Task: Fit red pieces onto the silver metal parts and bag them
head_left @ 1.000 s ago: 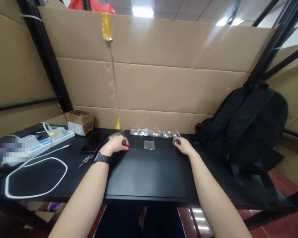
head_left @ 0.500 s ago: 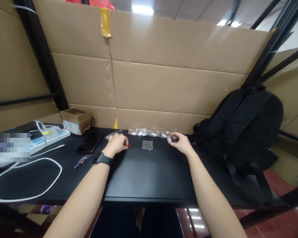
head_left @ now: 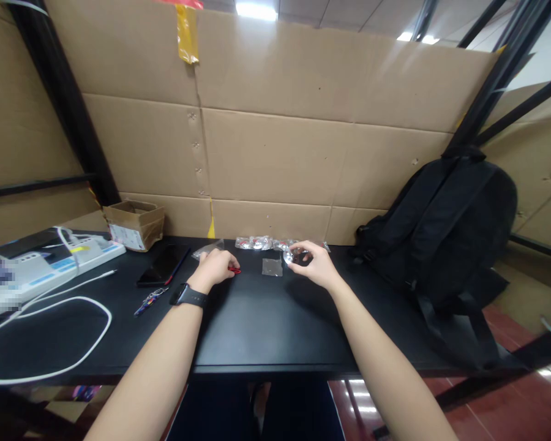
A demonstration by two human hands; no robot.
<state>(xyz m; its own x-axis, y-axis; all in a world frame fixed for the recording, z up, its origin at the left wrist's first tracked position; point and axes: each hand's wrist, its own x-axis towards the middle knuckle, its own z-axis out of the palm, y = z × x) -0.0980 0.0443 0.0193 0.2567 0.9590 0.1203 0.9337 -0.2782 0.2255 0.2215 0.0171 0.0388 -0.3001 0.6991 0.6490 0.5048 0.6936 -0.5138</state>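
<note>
My right hand (head_left: 316,264) grips a shiny round silver item (head_left: 288,255) between thumb and fingers, just above the table. On the left, my left hand (head_left: 215,268) has its fingers closed on a small red item (head_left: 234,269). Between the hands a small clear plastic bag (head_left: 272,267) lies flat. Behind them runs a row of shiny packets (head_left: 259,243), partly hidden by my right hand. Another clear bag (head_left: 210,248) lies behind my left hand.
A phone (head_left: 163,265), keys (head_left: 150,301), an open cardboard box (head_left: 135,224) and a power strip (head_left: 89,257) with a white cable are on the left. A black backpack (head_left: 454,220) stands on the right. Cardboard walls off the back.
My right hand has moved left with the round silver item, coming close to the small clear bag. My left hand stays about where it was, the red item showing slightly more.
</note>
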